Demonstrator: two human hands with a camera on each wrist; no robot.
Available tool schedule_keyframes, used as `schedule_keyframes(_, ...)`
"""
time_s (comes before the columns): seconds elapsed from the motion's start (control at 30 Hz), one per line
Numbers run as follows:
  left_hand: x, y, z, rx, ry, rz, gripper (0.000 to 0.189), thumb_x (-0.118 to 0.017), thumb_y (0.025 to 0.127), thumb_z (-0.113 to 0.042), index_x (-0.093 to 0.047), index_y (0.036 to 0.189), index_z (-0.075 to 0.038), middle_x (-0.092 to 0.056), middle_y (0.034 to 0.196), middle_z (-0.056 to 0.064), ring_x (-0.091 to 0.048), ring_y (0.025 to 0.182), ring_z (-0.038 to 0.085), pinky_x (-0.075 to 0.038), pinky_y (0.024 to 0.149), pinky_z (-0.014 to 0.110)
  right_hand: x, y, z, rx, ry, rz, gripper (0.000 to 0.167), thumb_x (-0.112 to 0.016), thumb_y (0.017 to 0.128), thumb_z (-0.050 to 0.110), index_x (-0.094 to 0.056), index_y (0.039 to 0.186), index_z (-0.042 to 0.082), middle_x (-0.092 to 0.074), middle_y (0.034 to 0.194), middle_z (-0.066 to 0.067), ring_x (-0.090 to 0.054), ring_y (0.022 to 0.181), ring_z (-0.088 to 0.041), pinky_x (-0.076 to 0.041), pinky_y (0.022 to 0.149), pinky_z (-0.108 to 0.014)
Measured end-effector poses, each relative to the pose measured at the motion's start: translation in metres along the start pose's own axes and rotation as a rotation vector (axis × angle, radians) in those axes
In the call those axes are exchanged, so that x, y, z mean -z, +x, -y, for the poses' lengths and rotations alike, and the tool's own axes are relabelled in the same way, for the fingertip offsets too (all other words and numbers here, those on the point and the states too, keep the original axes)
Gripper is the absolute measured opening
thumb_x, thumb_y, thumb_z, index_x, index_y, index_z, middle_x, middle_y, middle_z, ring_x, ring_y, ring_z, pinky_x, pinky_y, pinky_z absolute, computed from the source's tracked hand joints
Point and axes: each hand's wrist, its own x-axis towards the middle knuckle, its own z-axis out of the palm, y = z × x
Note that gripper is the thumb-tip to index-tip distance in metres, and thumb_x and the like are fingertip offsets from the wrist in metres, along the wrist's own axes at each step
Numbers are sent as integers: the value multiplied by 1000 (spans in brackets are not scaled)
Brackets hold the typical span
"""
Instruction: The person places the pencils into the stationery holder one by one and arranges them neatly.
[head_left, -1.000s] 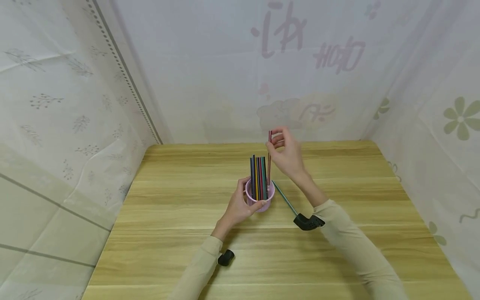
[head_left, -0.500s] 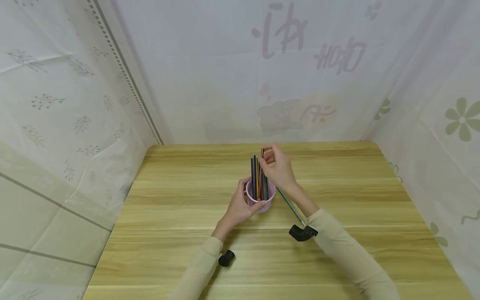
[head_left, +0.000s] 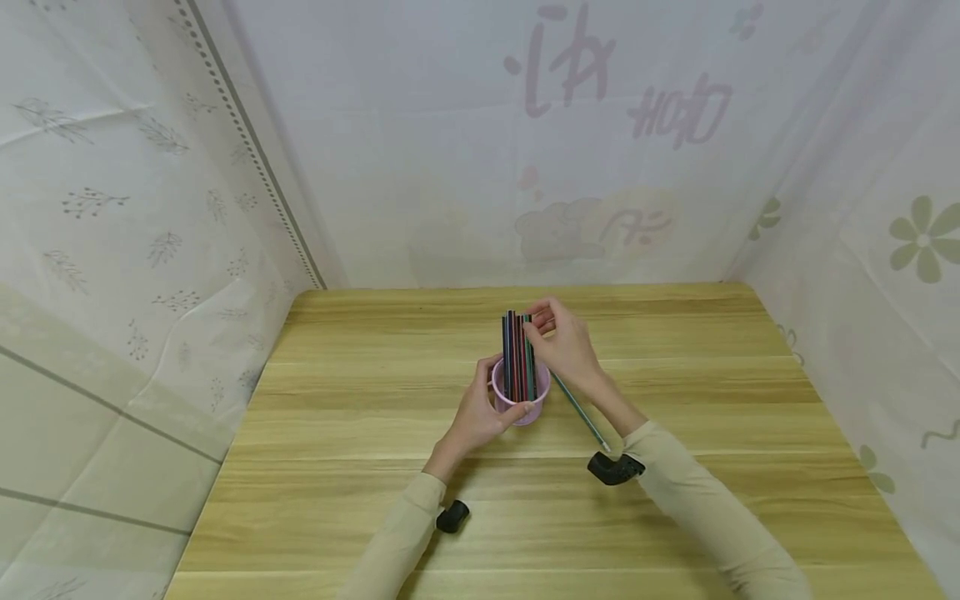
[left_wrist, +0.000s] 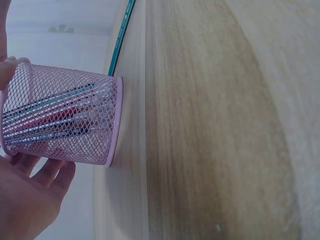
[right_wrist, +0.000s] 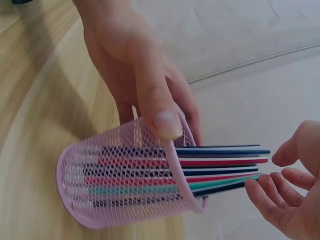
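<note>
A pink mesh pencil cup [left_wrist: 95, 150] stands upright on the table, held by my left hand [head_left: 480, 417] with its thumb over the near rim and fingers round the side. Several pencils [head_left: 516, 358], with red, green and dark blue or black among their colours, stand in the cup. At their upper ends is my right hand [head_left: 564, 343]. In the right wrist view its thumb and fingers are parted, with the fingertips [right_wrist: 255, 187] at the end of a green pencil; whether they touch it is hard to tell. Another green pencil [head_left: 581, 412] lies on the table right of the cup.
Pale wood-grain table [head_left: 337, 500] under both arms. Printed white cloth [head_left: 420, 167] hangs behind the table and at both sides. Black camera mounts [head_left: 615, 468] sit at the wrists, the right one close to the loose pencil's near end.
My right hand has lowered a red striped pencil into the cup among the others and loosened its fingers from it. The left hand keeps its hold on the cup.
</note>
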Motion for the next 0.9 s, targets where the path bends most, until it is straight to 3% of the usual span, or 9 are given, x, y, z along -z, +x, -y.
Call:
schedule_keyframes(0.23,0,1,1,6,8,-11,87,-86,79,-18,-34,149,-13,-54,141,14,-54,131,26,-48,110,45,10,8,-13,11,-20,-28,25,-64,92,2,-61,116,-5,-68,94,-17,-67,83,-28,-55,70,-25)
schedule_keyframes(0.4,0,0,1,-9,17,-11,87,-86,80,-21,-34,149,-13,-54,142,14,-55,130,27,-49,108,45,15,13,-32,-46,-48,-15,26,-64,93,4,-60,117,-5,-67,94,-18,-65,82,-28,-53,71,-25)
schedule_keyframes(0.67,-1,-1,0,-15,16,-17,86,-86,81,-23,-35,150,-13,-55,142,13,-58,127,29,-51,105,48,17,11,-57,-142,-98,70,27,-62,92,5,-60,117,-6,-70,98,-23,-70,88,-34,-61,80,-41)
schedule_keyframes(0.9,0,-1,0,2,23,-9,87,-86,80,-23,-34,150,-14,-54,143,11,-57,127,26,-50,105,44,12,5,-72,-170,-150,205,32,-66,89,3,-59,118,-9,-69,99,-24,-69,92,-36,-60,78,-43)
